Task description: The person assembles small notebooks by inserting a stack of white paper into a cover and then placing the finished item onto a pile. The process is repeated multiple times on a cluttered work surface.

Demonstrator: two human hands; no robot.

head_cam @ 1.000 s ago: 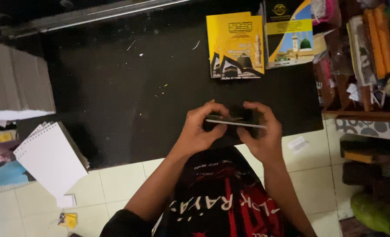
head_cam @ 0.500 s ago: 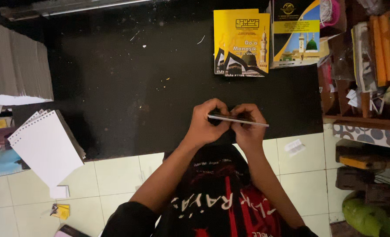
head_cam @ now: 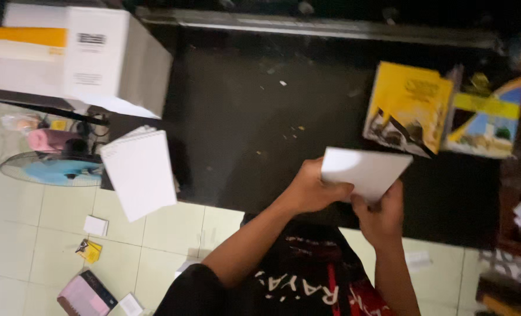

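White paper point(head_cam: 363, 171) now faces me, a stack of sheets gripped in both hands above the black mat point(head_cam: 243, 117) on the tiled floor. My left hand point(head_cam: 313, 188) is closed on the stack's near left corner, thumb on top; my right hand point(head_cam: 382, 215) pinches the lower edge from beneath, fingers curled around it. A second ago the same stack lay edge-on between my hands, a thin bright line; it has since been tipped up so its broad blank face shows, which I take to mean the sheets have been squared up and are ready for handling as one block. My view has also swung left: a white cardboard box point(head_cam: 90, 55) and a spiral notebook point(head_cam: 138, 172) now sit closer to centre, with a blue fan point(head_cam: 52, 169) beside them on the tiles. Two yellow booklets point(head_cam: 410, 108) lie on the mat just beyond the stack, apart from it. Small scraps dot the floor near my knee.
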